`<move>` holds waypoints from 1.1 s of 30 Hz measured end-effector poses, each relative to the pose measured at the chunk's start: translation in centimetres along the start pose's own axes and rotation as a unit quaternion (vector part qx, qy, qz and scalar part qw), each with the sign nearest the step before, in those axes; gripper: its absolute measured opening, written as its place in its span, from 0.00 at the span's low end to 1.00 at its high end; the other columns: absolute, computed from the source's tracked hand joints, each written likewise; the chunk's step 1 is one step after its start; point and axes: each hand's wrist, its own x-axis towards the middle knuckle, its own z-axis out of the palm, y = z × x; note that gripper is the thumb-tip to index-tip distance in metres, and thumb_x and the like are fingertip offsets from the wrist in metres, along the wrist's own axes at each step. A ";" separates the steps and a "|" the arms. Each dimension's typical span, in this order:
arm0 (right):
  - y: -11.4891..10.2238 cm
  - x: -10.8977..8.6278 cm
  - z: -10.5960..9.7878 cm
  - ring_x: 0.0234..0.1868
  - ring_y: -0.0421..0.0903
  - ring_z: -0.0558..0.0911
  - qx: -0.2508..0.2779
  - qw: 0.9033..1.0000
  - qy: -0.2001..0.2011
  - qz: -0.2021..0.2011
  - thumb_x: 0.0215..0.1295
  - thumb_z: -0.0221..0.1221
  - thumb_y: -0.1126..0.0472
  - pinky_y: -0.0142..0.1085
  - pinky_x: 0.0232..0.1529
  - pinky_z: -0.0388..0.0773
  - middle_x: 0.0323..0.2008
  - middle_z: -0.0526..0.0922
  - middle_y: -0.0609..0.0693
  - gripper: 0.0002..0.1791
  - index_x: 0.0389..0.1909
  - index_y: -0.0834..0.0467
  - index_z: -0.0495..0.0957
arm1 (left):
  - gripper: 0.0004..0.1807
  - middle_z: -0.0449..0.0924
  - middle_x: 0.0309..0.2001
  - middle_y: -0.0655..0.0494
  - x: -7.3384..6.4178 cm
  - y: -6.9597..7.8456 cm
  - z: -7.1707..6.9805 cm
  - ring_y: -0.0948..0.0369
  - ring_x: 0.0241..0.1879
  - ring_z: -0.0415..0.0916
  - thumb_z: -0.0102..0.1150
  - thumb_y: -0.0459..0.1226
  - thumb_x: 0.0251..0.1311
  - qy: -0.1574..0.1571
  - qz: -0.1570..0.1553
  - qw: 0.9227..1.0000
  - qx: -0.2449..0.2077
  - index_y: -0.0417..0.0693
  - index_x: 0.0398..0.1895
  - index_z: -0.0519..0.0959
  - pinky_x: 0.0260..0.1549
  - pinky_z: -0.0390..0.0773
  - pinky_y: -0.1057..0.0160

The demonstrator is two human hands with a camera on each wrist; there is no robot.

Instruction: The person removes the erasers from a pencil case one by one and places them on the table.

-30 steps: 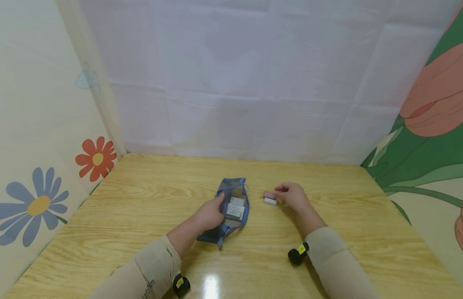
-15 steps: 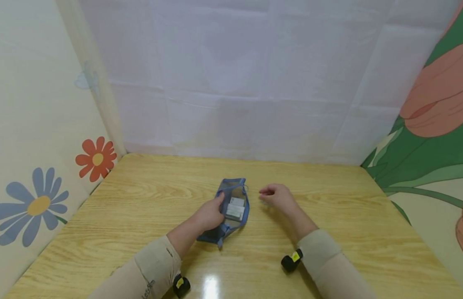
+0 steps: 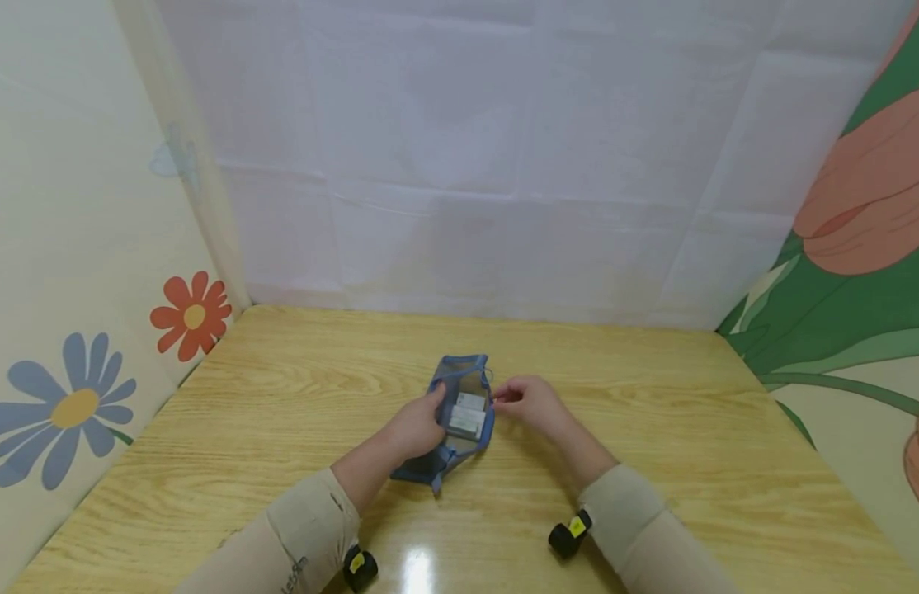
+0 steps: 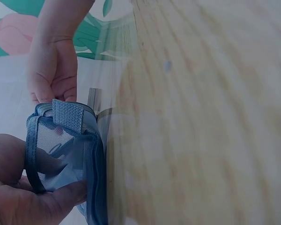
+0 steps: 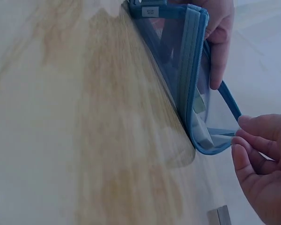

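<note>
A blue-trimmed mesh zipper pouch (image 3: 489, 426) lies open on the table, with several small white blocks (image 3: 468, 414) inside. My left hand (image 3: 413, 427) grips its left wall; in the left wrist view the fingers and thumb (image 4: 68, 194) lie on either side of the mesh. My right hand (image 3: 532, 406) is at the opposite rim, and in the right wrist view its thumb and fingertips (image 5: 253, 126) pinch the rim's edge. Whether they also hold the zip pull I cannot tell. Two small grey-looking blocks (image 5: 220, 216) stand beside the pouch, hidden in the head view by my right hand.
The wood-grain table (image 3: 281, 371) reaches back to a white cloth (image 3: 459, 165). Flower-patterned panels (image 3: 73, 404) flank it on the left and right. Each wrist wears a small black camera (image 3: 568, 536).
My right hand has left the small pink and white blocks and moved left to the pouch's rim, its fingertips now pinching there. My left hand and the pouch have stayed in place.
</note>
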 end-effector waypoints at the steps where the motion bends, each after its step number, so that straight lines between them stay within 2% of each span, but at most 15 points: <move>1: -0.1 0.0 0.2 0.30 0.39 0.77 -0.002 1.000 -0.002 0.003 0.51 0.65 0.63 0.32 0.34 0.74 0.28 0.82 0.46 0.08 0.33 0.59 0.82 | 0.41 0.54 0.68 0.43 0.0 0.0 0.0 0.49 0.66 0.53 0.48 0.23 0.49 0.000 -0.001 1.000 0.000 0.43 0.70 0.49 0.53 0.65 0.53; 7: -0.4 -0.3 1.1 0.28 0.38 0.77 0.012 1.000 -0.023 -0.008 0.49 0.66 0.63 0.30 0.30 0.73 0.27 0.82 0.47 0.09 0.33 0.59 0.82 | 0.41 0.54 0.68 0.43 0.0 0.0 0.0 0.49 0.66 0.53 0.48 0.23 0.49 -0.002 0.001 1.000 0.001 0.42 0.70 0.49 0.53 0.64 0.53; 12: -0.6 -0.5 1.4 0.29 0.38 0.76 0.022 0.999 -0.048 -0.004 0.50 0.65 0.63 0.31 0.30 0.72 0.27 0.81 0.46 0.09 0.34 0.59 0.82 | 0.42 0.56 0.67 0.42 0.0 0.0 0.0 0.49 0.65 0.55 0.49 0.24 0.47 0.007 0.010 1.000 0.006 0.41 0.70 0.50 0.53 0.64 0.53; 21: -0.5 -0.6 2.2 0.30 0.38 0.77 0.045 0.995 -0.079 -0.035 0.50 0.66 0.63 0.30 0.31 0.73 0.28 0.81 0.48 0.10 0.34 0.61 0.81 | 0.42 0.59 0.65 0.40 -0.1 0.0 -0.1 0.50 0.62 0.61 0.50 0.24 0.45 0.017 0.015 1.000 0.021 0.40 0.69 0.52 0.51 0.66 0.53; 33: -0.5 -0.6 2.8 0.30 0.38 0.77 0.032 0.996 -0.077 -0.021 0.49 0.66 0.63 0.30 0.32 0.73 0.27 0.81 0.46 0.08 0.32 0.59 0.81 | 0.43 0.59 0.65 0.40 0.0 -0.1 0.1 0.50 0.62 0.60 0.50 0.23 0.43 0.021 0.020 0.999 0.024 0.39 0.69 0.52 0.50 0.66 0.54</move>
